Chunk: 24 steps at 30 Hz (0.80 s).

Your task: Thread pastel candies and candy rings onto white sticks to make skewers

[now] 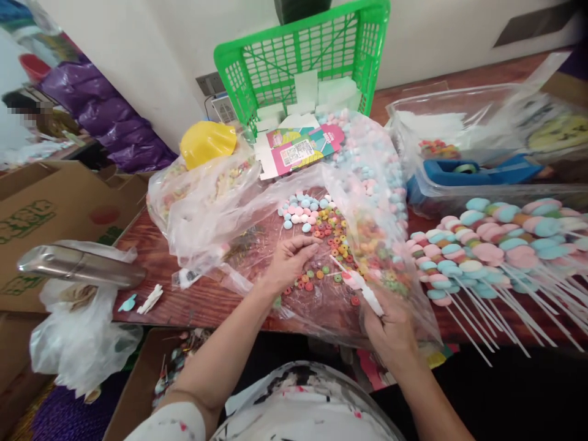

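My right hand is closed around a thin white stick with a pink-and-white piece on it; the stick's bare tip points up and left. My left hand is a little to the left, thumb and fingertips drawn together in a pinch. Whatever lies between those fingertips is too small to make out. Around and beyond both hands, small coloured candy rings lie scattered on clear plastic. Just behind them is a loose heap of pink, blue and white candies, rounded and flattish.
Finished candy skewers are piled at the right, sticks toward me. Behind stand a green basket, a printed carton and a clear tub. A steel flask lies left, near cardboard boxes. Another person is far left.
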Motion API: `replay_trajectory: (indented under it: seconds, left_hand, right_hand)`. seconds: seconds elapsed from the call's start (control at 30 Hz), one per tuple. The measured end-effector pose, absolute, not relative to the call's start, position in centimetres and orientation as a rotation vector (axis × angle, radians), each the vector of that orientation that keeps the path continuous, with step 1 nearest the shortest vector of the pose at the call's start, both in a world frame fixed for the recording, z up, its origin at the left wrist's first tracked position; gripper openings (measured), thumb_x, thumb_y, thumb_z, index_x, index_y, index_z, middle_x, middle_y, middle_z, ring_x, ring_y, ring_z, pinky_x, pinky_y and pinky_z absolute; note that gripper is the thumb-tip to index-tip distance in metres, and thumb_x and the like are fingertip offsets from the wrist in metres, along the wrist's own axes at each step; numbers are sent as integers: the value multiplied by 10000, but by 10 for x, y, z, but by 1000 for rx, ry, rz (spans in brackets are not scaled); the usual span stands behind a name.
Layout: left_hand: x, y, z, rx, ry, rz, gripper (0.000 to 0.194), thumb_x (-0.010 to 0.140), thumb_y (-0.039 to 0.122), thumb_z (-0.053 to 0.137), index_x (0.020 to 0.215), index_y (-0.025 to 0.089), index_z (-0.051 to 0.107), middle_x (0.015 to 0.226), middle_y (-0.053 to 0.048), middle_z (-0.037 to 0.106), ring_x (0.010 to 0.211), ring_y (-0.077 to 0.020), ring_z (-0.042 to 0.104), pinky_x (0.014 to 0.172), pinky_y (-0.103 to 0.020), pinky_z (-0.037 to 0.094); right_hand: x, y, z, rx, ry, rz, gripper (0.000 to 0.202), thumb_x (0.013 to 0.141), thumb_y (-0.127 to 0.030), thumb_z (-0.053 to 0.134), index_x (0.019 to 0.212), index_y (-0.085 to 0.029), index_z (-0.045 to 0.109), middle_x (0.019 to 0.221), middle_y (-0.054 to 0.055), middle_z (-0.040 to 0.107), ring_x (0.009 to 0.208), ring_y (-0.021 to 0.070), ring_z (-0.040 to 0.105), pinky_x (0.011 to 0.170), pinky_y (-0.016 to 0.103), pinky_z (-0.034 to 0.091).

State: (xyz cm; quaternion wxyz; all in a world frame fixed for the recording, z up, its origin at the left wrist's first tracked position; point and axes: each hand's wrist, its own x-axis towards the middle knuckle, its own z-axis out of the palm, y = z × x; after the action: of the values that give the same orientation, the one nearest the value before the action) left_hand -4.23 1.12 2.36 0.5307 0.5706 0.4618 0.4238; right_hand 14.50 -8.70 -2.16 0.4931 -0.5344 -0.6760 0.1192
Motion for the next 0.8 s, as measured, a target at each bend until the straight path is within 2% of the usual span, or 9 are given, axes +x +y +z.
replay_trajectory:
  seconds: [0.2,0.33,0.37,0.43,0.5,0.57,0.63,0.7,0.8]
  left_hand:
    - [-37,-13,25,1090,890,1003,229,783,331,686,945,174,726,616,14,592,428,-51,450,423,-191,332]
    - [-32,-27,21,1510,977,1081,142,785,288,681,856,184,745,790,-37,670,623,-106,569,587,-236,453]
    - [-31,-31,19,1602,987,1097,158,788,279,674,896,186,742,827,-48,680,701,-129,592,650,-250,471]
    - [-30,-36,15,1658,980,1103,343,805,280,653,1139,201,665,852,-48,680,766,-148,604,699,-258,480]
    - [-36,-32,11,1610,1022,1103,559,841,305,613,1372,222,459,868,-34,667,718,-130,598,662,-242,477]
    - [-52,-17,9,1656,1177,1121,581,869,319,575,1411,224,389,897,-35,655,696,-121,584,659,-245,473]
    - [-72,5,7,1940,1387,1066,428,859,287,577,1275,190,552,977,-73,650,797,-155,580,749,-294,472]
    - [-89,24,5,2253,1486,767,231,820,194,583,1023,167,689,960,-95,662,884,-202,577,852,-360,449]
    - [-99,41,3,2393,1470,521,156,766,101,570,777,155,716,835,-93,671,829,-209,587,819,-350,451]
  right_hand:
    - [144,-88,-27,-1323,-1711,354,355,779,-71,422,977,-190,692,861,47,737,742,190,688,677,295,556]
    - [145,-91,-32,-1387,-1771,339,388,752,-72,417,997,-191,693,835,48,736,712,193,685,660,294,555]
    - [144,-92,-32,-1396,-1783,337,385,755,-74,421,999,-189,695,832,51,736,709,194,686,658,293,554]
    - [143,-94,-33,-1370,-1777,354,359,778,-85,436,996,-190,701,838,54,737,712,195,688,660,290,553]
    - [143,-95,-35,-1312,-1705,377,292,816,-116,475,973,-192,709,829,50,737,705,193,687,653,287,554]
    - [145,-95,-38,-1290,-1593,389,213,843,-164,531,945,-193,716,808,44,733,698,192,684,640,286,553]
    - [148,-94,-42,-1302,-1505,380,162,848,-218,581,929,-197,720,807,43,731,714,200,685,649,298,556]
    - [149,-94,-44,-1310,-1476,358,147,842,-243,603,915,-206,725,804,40,730,741,212,690,673,316,563]
    - [147,-93,-43,-1264,-1537,344,168,837,-204,579,911,-206,730,790,39,734,707,207,696,659,315,575]
